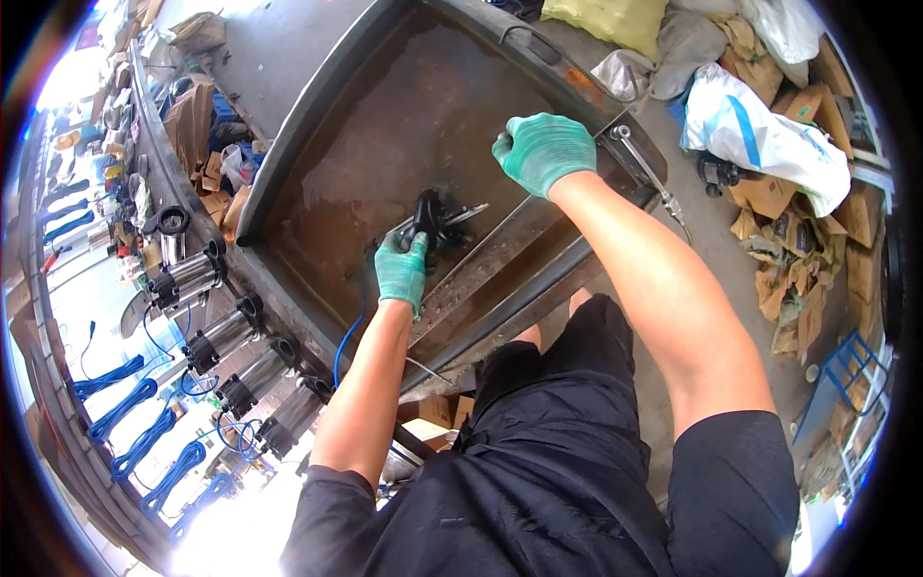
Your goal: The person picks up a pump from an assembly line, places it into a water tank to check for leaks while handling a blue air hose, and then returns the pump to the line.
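My left hand (401, 267), in a green glove, is closed on a black fitting (430, 219) over the brown water of a metal tank (322, 91). A short pale metal tip (467, 213) sticks out to the fitting's right. From beside this hand a blue cable (348, 338) runs down toward me. My right hand (546, 154), gloved the same, is curled into a fist above the tank's right part. Its fingers hide whatever may be in them. Just right of it, a slim metal tool (642, 163) with a hose fitting lies at the tank's edge.
Several steel cylinders (237, 328) with black ends stand in a row at left, beside coiled blue cables (144, 423). A black hose (538, 34) crosses the tank's far rim. White sacks (760, 135) and crumpled cardboard (793, 255) lie at right, near a blue metal frame (844, 375).
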Demonstrator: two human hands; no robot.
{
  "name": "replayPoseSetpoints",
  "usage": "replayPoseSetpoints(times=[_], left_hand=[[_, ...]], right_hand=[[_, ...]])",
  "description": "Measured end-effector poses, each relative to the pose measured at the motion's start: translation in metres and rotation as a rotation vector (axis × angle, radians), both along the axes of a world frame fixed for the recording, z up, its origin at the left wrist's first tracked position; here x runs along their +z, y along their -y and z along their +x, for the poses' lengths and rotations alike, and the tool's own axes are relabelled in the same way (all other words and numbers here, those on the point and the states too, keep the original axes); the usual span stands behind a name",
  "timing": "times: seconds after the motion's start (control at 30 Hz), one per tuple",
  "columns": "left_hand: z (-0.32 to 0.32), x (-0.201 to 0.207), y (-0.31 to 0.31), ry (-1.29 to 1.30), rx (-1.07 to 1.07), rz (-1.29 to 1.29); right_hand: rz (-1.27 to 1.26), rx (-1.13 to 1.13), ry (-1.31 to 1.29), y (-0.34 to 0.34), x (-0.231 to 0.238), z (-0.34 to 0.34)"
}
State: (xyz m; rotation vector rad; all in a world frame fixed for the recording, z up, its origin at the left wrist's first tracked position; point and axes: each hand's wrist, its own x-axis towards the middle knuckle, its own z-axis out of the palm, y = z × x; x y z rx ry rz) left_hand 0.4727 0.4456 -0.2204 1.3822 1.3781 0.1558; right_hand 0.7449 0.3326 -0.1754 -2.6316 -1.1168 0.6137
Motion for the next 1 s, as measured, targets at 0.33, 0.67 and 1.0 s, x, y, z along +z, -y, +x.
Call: replayPoseSetpoints(times=[0.33, 0.67, 1.0], left_hand=[[-0.057, 0.142, 0.004, 0.004, 0.010, 0.350], [-0.093, 0.280, 0.080, 0.007, 0.120, 0.680], [-0.075, 0.224, 0.144, -0.106, 0.138, 0.511]], right_hand=[[-0.017, 0.026, -0.001, -0.001, 0.013, -0.002], [0.814, 0.313, -0.969, 0.033, 0.116, -0.088], [0.554, 0.375, -0.732, 0.081, 0.077, -0.151]])
